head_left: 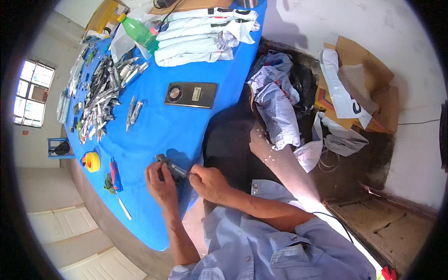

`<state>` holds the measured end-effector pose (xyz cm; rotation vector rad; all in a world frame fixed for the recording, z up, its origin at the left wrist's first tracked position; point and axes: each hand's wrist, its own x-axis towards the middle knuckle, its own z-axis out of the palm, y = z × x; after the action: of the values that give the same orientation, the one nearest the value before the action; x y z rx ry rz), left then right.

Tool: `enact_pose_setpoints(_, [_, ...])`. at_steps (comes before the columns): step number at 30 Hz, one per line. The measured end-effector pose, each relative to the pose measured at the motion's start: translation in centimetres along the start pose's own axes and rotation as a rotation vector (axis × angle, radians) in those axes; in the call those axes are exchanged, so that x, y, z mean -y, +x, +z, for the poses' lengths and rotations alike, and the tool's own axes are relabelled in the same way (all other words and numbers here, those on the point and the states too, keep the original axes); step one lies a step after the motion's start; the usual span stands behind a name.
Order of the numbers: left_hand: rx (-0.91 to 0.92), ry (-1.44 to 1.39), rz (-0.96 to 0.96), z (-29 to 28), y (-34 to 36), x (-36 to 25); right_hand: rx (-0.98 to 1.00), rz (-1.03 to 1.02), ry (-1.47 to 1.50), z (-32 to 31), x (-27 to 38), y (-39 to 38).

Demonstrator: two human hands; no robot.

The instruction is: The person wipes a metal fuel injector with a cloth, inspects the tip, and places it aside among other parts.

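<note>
Held part: a small dark metal piece [170, 167] sat between both hands at the near edge of the blue table [154, 135].
Left hand [161, 184]: curled around the piece from below.
Right hand [207, 182]: fingers pinched on the piece's right end.
Packages: a stack of white plastic mailers [200, 35] with black marks lay at the table's far end; more white bags [275, 105] and brown cardboard [364, 70] lay on the floor to the right.
Counts: one green bottle [140, 31], one dark flat box [191, 94], one yellow tape roll [92, 161], two loose silver parts [134, 112].
Around: a heap of silver metal parts [100, 100] stretched along the left side, well apart from the hands.
</note>
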<state>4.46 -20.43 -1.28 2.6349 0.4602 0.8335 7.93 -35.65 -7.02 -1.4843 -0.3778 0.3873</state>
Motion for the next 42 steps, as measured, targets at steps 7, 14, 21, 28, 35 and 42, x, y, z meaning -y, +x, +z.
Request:
enact_pose_setpoints(7, [-0.022,0.005,-0.086,0.9,1.5,2.9,0.045,-0.012,0.028,-0.3,0.7,0.1])
enact_pose_setpoints(14, [-0.061,0.010,-0.144,1.6,2.0,4.1,0.036,-0.003,0.004,-0.1,0.4,0.2])
enact_pose_setpoints(21, [-0.033,-0.179,-0.358,-0.9,1.0,3.5,0.076,0.063,0.059,-0.4,0.7,0.1])
enact_pose_setpoints(28, [0.027,-0.113,0.023,-0.3,-2.4,-2.6,0.080,0.095,-0.004,0.5,-1.0,1.0])
enact_pose_setpoints(35, [0.008,-0.070,-0.009,0.8,-0.5,-1.2,0.178,0.229,0.039,-0.4,0.0,1.9])
enact_pose_setpoints(42, [-0.037,-0.034,0.004,1.7,1.2,1.1,0.239,0.131,-0.043,-0.6,-0.6,1.9])
